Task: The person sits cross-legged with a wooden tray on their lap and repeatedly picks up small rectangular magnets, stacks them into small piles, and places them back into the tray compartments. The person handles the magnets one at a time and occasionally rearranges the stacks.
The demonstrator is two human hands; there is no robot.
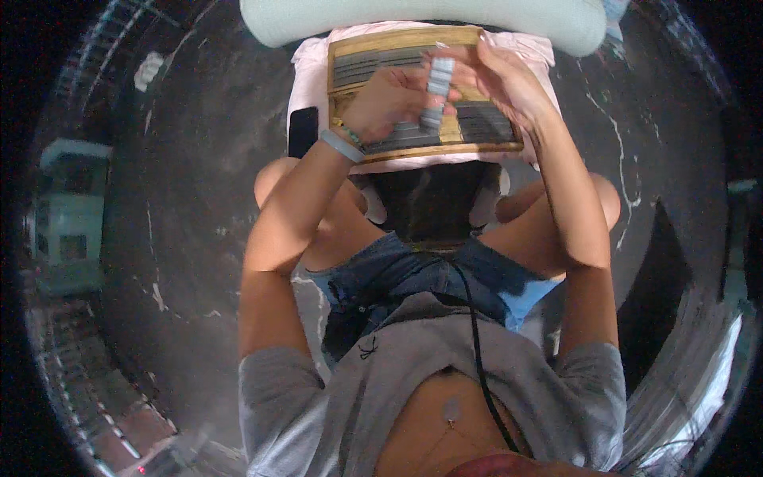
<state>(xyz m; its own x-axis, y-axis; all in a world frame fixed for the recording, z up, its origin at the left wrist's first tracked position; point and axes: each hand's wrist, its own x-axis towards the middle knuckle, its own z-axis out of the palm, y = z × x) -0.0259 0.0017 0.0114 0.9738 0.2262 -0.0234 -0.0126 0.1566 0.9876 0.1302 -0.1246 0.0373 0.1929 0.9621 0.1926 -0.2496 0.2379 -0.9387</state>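
My left hand (387, 104) grips a small striped grey-and-white bundle (440, 77), blurred, over a shallow wooden tray (411, 37). My right hand (506, 74) is beside the bundle's right side, its thumb raised and apart. Its fingers reach towards the bundle; whether they touch it is unclear. Rows of thin dark grey sticks (372, 70) lie in the tray's back part. More dark grey sticks (486, 122) lie in the front part, on both sides of a bare wooden strip (451, 126). My hands hide the tray's middle.
The tray rests on a pink cloth (307, 77) with a black smartphone (303, 132) at its left. Behind it lies a pale green roll (423, 15). A black cable (471, 310) hangs down my front. The dark floor (208, 119) shows pale cracks.
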